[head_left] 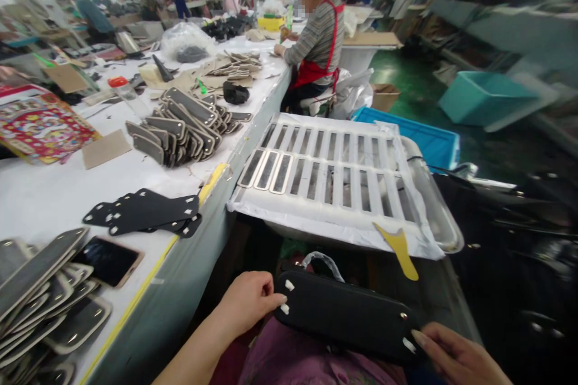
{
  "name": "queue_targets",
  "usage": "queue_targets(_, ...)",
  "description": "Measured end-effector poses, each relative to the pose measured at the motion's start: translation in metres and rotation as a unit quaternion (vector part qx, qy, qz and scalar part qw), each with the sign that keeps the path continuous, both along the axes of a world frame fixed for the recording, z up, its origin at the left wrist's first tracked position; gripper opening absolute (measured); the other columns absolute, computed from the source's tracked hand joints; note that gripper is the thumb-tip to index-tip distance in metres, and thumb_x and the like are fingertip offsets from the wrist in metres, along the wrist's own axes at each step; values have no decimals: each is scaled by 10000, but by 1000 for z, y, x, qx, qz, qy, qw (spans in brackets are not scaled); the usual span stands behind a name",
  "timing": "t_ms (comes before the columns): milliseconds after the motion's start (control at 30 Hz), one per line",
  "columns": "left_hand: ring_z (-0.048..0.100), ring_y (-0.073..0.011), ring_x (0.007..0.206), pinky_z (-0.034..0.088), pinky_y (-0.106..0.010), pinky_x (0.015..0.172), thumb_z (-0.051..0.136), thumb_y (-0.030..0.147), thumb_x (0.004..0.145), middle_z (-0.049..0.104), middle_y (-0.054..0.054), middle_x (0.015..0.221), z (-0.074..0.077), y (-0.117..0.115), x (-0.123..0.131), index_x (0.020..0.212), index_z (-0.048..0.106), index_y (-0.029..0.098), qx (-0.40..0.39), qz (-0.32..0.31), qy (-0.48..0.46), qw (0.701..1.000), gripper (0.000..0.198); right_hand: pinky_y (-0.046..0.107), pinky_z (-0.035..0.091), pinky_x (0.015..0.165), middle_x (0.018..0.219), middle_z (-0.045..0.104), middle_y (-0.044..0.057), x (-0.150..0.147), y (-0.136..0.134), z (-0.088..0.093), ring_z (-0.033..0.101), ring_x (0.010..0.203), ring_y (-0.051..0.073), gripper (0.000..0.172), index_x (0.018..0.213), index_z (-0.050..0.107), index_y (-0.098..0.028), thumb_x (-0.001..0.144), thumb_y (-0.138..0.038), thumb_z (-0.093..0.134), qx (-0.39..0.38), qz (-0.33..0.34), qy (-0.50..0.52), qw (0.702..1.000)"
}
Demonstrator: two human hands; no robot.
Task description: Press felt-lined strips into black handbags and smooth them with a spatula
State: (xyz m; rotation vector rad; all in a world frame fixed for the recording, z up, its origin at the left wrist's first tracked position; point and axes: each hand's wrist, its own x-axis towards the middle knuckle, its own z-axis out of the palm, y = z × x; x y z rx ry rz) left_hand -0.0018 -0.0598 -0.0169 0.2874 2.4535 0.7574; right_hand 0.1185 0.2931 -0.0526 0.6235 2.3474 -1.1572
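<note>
Across my lap lies a long black panel (338,313) with rounded ends, a metal stud and small white patches near its corners. My left hand (246,301) grips its left end, thumb on top and fingers curled, partly out of sight behind the edge. At the right end, my right hand (451,349) pinches the corner beside a white patch. A loop wrapped in clear plastic (323,261) rises behind the panel; whether the two are joined I cannot tell. Several similar flat black panels (151,207) are fanned out on the table to the left.
A white slotted rack (316,204) stands ahead, with a yellow piece (400,249) at its front edge. Stacks of light-edged panels (180,126) and a phone (111,260) lie on the table (54,183). Dark goods (519,252) fill the right. A seated person (320,42) works beyond.
</note>
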Motion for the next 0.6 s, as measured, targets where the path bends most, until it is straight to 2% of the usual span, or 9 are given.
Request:
queue_targets(67, 549, -176, 625, 390, -268, 570, 615, 362, 696, 573, 17, 651, -1, -1, 2, 706, 553, 196, -66, -19, 71, 995, 177, 238, 254, 381, 497, 323, -47, -3, -3, 13, 291, 414, 97, 397, 599, 424, -217, 740, -588, 431, -41, -19, -10, 999)
queue_targets(100, 583, -204, 752, 438, -301, 666, 616, 305, 694, 611, -11, 784, -3, 0, 2, 817, 569, 199, -66, -29, 137, 988, 169, 235, 251, 388, 508, 344, -45, -4, -4, 18, 303, 423, 96, 380, 608, 423, -213, 749, -566, 432, -46, -23, -1, 999)
queue_targets(167, 567, -256, 991, 459, -385, 816, 626, 257, 685, 604, -65, 1077, -7, 13, -1, 955, 563, 227, -24, -97, 275, 956, 279, 231, 264, 405, 525, 382, -39, -4, -3, 22, 330, 447, 96, 345, 624, 431, -203, 773, -514, 436, -50, -30, 19, 998)
queue_targets(233, 497, -299, 1143, 450, -455, 893, 673, 303, 669, 524, -94, 1267, -11, 43, -1, 934, 559, 239, 35, -189, 358, 914, 295, 226, 287, 436, 545, 413, -34, -3, -1, 22, 357, 485, 98, 317, 633, 443, -192, 793, -465, 450, -45, -36, 39, 998)
queue_targets(300, 461, -338, 1193, 449, -506, 917, 734, 417, 620, 487, -130, 1322, -14, 84, 4, 858, 554, 221, 82, -280, 369, 883, 357, 221, 305, 481, 570, 434, -31, -1, 2, 20, 378, 533, 100, 300, 632, 456, -180, 802, -427, 474, -37, -37, 57, 997)
queue_targets(367, 472, -364, 1182, 458, -529, 915, 768, 544, 535, 487, -175, 1318, -18, 127, 13, 815, 553, 195, 109, -343, 334, 871, 496, 219, 309, 516, 594, 456, -29, 2, 6, 19, 392, 572, 101, 284, 639, 476, -169, 807, -398, 491, -32, -32, 71, 996)
queue_targets(433, 491, -363, 1168, 458, -522, 931, 765, 599, 501, 492, -194, 1309, -26, 160, 22, 816, 561, 176, 124, -377, 303, 866, 566, 217, 305, 529, 607, 468, -29, 4, 9, 18, 396, 587, 99, 272, 646, 486, -162, 815, -376, 493, -32, -25, 75, 996)
queue_targets(500, 509, -346, 1155, 462, -506, 936, 765, 547, 545, 511, -188, 1292, -33, 179, 28, 847, 568, 169, 126, -390, 287, 866, 522, 213, 289, 514, 599, 466, -33, 5, 12, 19, 390, 572, 92, 267, 646, 481, -161, 824, -359, 485, -35, -20, 67, 997)
queue_targets(600, 532, -340, 1130, 487, -507, 898, 758, 396, 597, 539, -175, 1266, -39, 184, 31, 864, 561, 181, 109, -395, 282, 868, 396, 209, 264, 499, 581, 457, -40, 4, 16, 21, 381, 552, 82, 263, 635, 482, -159, 833, -332, 474, -31, -12, 68, 997)
